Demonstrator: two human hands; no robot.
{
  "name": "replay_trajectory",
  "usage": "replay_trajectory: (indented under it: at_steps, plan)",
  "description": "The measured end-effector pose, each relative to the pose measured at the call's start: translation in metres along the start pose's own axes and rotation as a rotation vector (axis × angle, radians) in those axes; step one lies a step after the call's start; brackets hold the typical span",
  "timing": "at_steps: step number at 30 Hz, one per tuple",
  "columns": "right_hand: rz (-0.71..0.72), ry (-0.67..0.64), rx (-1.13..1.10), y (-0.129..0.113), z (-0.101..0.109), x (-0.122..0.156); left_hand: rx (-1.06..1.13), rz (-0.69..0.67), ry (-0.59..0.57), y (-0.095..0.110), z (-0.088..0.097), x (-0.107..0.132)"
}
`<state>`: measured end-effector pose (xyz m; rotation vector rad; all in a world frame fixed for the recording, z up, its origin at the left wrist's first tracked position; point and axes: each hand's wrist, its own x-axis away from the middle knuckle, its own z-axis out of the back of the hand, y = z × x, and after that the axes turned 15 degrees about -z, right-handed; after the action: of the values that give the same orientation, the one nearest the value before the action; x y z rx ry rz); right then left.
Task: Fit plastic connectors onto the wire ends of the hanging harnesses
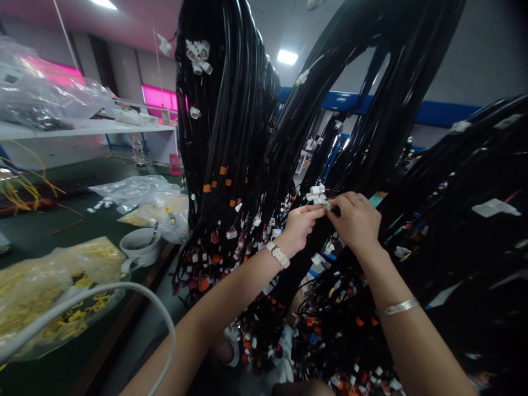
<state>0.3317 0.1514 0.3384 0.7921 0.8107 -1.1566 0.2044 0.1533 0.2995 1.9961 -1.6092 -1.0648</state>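
Observation:
Both my hands meet at a small white connector (317,193) on the end of a black cable among hanging black wire bundles (231,137). My left hand (300,225), with a white watch on the wrist, is closed and pinches near the connector from the left. My right hand (355,220), with a ring and a silver bracelet further down the arm, is closed on the cable end just right of the connector. More bundles (454,220) with white and orange connector tips hang to the right and below.
To the left a green workbench (49,225) carries clear bags of yellow parts (49,291), a white cup (140,247) with a spoon, loose yellow wires and a white shelf (82,129). A white cable (124,289) arcs across the foreground. A person stands far off in the background.

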Motion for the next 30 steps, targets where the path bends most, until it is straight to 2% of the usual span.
replay_trajectory:
  at_steps: [6, 11, 20, 25, 30]
  plan:
    - [0.002, 0.005, 0.02, -0.001, 0.001, 0.0, -0.035, -0.008, -0.056, 0.003, 0.006, -0.003]
    - [0.014, 0.019, 0.027, -0.001, 0.0, 0.0, 0.027, 0.045, -0.062, 0.006, 0.002, -0.002]
    - [0.023, 0.049, 0.021, 0.0, 0.0, 0.0, 0.031, 0.088, 0.035, 0.005, -0.01, 0.0]
    - [0.018, 0.044, -0.002, 0.0, -0.001, 0.001, 0.071, 0.186, 0.111, 0.008, -0.015, -0.002]
    - [0.014, 0.035, 0.006, 0.001, -0.001, 0.001, 0.127, 0.251, 0.116, 0.013, -0.018, 0.001]
